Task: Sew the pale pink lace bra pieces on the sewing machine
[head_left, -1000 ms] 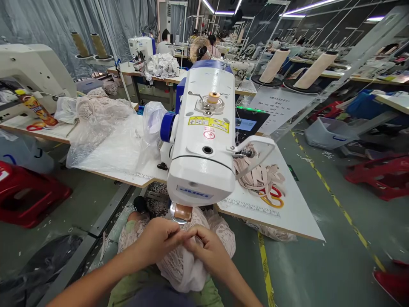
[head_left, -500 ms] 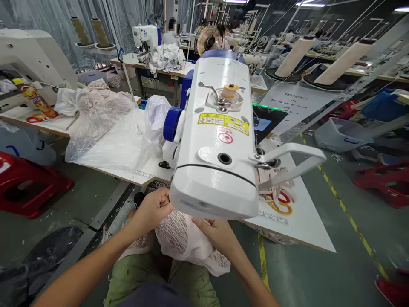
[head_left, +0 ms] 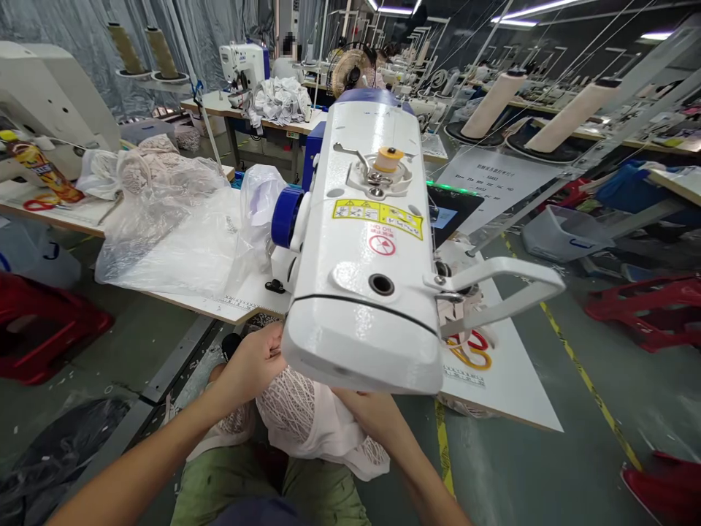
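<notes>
Sewing shop, grey floor [head_left: 509, 475] with yellow tape [head_left: 591, 380]; round fan [head_left: 345, 69] and heap of white cloth [head_left: 280, 100] further back; up front, big white sewing machine [head_left: 361, 248], with blue wheel [head_left: 285, 218] on its side and small orange spool [head_left: 388, 161] on top; lit screen [head_left: 447, 218] just behind on the right, two thread cones [head_left: 496, 106] above that; on the white counter [head_left: 520, 394], clear plastic bag [head_left: 169, 248] to the left, red and orange scissor handles [head_left: 475, 359] to the right; pale lace garment [head_left: 288, 405] below the machine's front end, over the lap, between both hands; left hand [head_left: 257, 363] at the garment's upper left edge, fingers curled in, pinching fabric, tips partly behind the machine; right hand [head_left: 375, 413] against the garment's right side, fingers mostly hidden under the machine; can't tell how far open or whether gripping; green shorts [head_left: 323, 489] underneath.
</notes>
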`<state>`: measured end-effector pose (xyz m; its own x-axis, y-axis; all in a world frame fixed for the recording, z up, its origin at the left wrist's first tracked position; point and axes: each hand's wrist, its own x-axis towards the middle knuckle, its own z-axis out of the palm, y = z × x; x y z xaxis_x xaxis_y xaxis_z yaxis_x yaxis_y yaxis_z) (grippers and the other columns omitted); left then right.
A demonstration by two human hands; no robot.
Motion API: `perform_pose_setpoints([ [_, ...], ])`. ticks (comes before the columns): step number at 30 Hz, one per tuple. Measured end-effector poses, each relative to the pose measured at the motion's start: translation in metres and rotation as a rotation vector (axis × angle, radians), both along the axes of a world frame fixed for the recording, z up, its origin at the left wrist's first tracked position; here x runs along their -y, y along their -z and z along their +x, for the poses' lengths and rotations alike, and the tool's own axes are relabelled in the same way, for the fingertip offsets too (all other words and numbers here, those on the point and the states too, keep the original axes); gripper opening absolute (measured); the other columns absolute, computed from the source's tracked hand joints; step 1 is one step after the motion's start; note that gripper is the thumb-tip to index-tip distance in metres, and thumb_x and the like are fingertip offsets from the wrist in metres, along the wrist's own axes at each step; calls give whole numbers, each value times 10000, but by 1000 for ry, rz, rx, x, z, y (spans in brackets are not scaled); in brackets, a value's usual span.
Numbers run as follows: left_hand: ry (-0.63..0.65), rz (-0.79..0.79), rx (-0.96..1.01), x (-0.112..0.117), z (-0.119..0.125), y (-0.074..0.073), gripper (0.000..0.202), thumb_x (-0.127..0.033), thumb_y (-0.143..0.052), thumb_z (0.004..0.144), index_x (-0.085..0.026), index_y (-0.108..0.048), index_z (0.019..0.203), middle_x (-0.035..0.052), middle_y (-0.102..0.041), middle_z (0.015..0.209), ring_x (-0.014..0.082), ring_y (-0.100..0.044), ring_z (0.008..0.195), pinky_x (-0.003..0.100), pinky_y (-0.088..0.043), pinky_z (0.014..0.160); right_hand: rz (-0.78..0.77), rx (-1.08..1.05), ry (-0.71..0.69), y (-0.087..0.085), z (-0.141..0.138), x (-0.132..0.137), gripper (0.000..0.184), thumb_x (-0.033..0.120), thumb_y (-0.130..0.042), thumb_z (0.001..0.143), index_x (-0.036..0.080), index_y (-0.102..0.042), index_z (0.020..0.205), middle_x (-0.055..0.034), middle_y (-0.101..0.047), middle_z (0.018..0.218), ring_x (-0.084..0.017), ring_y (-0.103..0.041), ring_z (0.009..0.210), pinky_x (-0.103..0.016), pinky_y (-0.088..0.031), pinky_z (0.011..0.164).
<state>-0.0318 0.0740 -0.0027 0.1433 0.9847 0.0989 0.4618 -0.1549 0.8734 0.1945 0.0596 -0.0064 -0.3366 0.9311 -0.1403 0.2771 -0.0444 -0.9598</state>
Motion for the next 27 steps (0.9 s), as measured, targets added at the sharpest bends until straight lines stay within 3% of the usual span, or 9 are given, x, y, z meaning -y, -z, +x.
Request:
perform_pose_setpoints([
  [6,25,-52,26,1,1,-1,300,-450,-522,861,-208,-672,957,79,-683,745,217,-586,679,292,-509,602,27,-5,-3,3,1,1,260,380,-559,866,217,-749,796,-30,-711,799,-278,-637,884,-315,-502,764],
  [11,53,-53,-4,0,-8,-2,251,-441,-550,858,-226,-677,891,44,-623,631,185,-492,549,283,-451,520,26,69,59,8,-1,5,266,372,-585,858,207,-662,664,-13,-620,653,-210,-576,702,-281,-466,664],
  [14,4,-36,22,1,-12,3,242,-455,-568,849,-242,-659,780,41,-568,567,220,-542,585,302,-469,552,27,74,78,11,-1,6,281,361,-588,870,193,-629,648,-7,-595,635,-178,-542,652,-256,-428,604],
  [17,-115,-44,0,8,-13,12,224,-454,-606,847,-235,-655,833,46,-596,640,235,-590,643,303,-487,580,14,56,73,12,0,7,296,376,-570,886,181,-621,668,-15,-598,665,-170,-533,657,-246,-395,572],
  [20,-248,-24,-27,26,-15,33,293,-451,-578,888,-204,-629,1037,94,-672,907,253,-642,836,330,-531,709,-7,34,74,16,1,7,321,408,-563,886,184,-583,657,3,-539,625,-152,-491,624,-241,-364,555],
  [23,-324,8,43,56,-17,69,448,-459,-551,924,-174,-515,1268,146,-619,1219,285,-601,1134,413,-502,952,-30,8,64,24,5,8,340,451,-552,889,187,-564,675,9,-506,618,-148,-467,614,-244,-347,552],
  [27,-215,31,68,103,-14,118,592,-492,-514,939,-206,-363,1434,179,-459,1443,339,-470,1337,516,-410,1098,-33,-2,62,33,13,10,352,479,-536,902,192,-539,699,10,-486,641,-149,-449,628,-250,-339,565],
])
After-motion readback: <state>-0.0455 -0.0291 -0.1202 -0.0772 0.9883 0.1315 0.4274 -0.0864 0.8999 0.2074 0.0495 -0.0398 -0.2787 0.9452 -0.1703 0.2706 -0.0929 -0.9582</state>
